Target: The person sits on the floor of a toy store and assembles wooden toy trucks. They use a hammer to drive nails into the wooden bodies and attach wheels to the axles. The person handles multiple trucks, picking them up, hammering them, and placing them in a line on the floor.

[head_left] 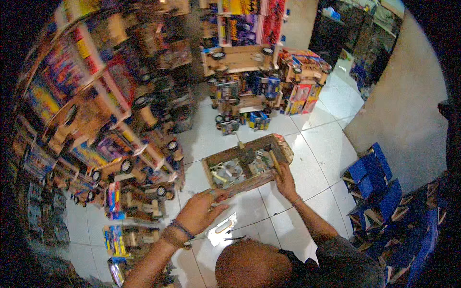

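A shallow wooden box (249, 185) with a divider sits before me, tilted a little to the right. Small loose pieces (226, 172), pale and metallic, fill its left compartment; more lie in the right one, too small to name. My right hand (286, 183) is closed round the box's right end, by a light wooden strip. At the near left corner, my left hand (199, 211) has its fingers over the edge, with its thumb lower and apart from them. A dark band circles my left wrist. Both undersides of the grip are hidden.
Wooden toy trucks (240, 62) with black wheels are stacked ahead, and more fill the shelves (96, 72) on the left. Blue-and-wood pieces (367, 175) stand at the right by a wall (408, 110). On the tiled floor (317, 144) lies a bright white item (222, 233).
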The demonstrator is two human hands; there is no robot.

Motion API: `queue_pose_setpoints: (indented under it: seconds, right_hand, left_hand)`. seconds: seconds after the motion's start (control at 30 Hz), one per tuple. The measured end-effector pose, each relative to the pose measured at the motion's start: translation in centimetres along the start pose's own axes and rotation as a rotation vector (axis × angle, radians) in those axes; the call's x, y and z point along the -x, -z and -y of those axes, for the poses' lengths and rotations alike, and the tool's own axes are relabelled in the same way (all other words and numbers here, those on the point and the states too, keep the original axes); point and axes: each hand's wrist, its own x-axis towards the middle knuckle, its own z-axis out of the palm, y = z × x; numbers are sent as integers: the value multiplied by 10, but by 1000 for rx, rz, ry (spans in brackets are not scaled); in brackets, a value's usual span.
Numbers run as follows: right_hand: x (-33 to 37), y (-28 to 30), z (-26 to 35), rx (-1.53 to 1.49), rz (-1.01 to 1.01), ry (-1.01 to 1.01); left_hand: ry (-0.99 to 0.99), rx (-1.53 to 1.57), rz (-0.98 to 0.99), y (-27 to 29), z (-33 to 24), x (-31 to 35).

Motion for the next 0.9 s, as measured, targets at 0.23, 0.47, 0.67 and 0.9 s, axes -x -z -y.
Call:
queue_pose_setpoints:
  seconds: [0.23,0.47,0.67,0.9]
  right_hand:
    - [26,28,35,-337,-15,-398]
    - [15,85,32,-418,-369,-677]
    - [17,85,14,-514,-256,-764]
    - [21,73,14,-391,-289,-687]
  left_hand:
    - [-248,-314,203,-117,27,-198]
    - [93,-238,356,-233,94,-271]
    - [389,-435,344,-284,149,-254]
    - [244,-431,208,-255,115,-250]
